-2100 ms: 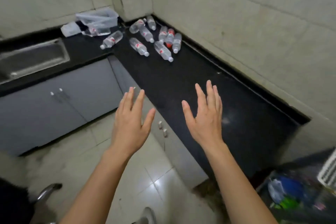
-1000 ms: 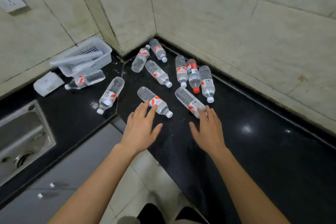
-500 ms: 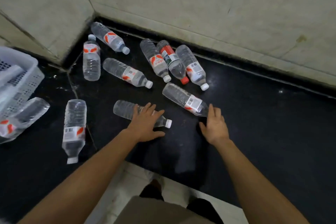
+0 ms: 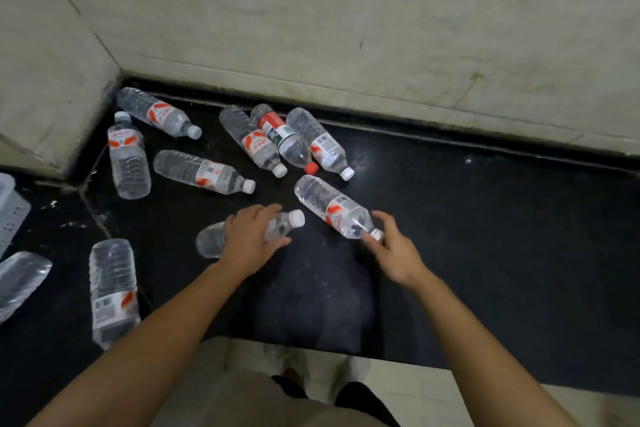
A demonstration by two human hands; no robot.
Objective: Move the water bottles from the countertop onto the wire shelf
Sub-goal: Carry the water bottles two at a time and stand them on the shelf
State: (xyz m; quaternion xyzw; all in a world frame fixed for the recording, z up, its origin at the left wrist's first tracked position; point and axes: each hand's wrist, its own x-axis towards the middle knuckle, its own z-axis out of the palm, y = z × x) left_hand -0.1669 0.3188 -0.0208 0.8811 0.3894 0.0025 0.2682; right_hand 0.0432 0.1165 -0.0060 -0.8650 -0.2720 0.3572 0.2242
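Now that both hands have dropped from mid-air onto the black worktop (image 4: pixel 485 236), pickup begins: the left hand (image 4: pixel 247 239) curls over a bottle (image 4: pixel 277 227), its grip not visibly clamped; the right hand (image 4: pixel 393 250) pinches the neck of a second bottle (image 4: pixel 332 206). Beyond the second bottle, three more (image 4: pixel 287 140) crowd together, unobstructed. No wire shelf shows.

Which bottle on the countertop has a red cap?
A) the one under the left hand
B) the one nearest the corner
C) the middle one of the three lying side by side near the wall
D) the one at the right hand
C: the middle bottle of the three by the wall ends in a red cap; every other cap in view is white.
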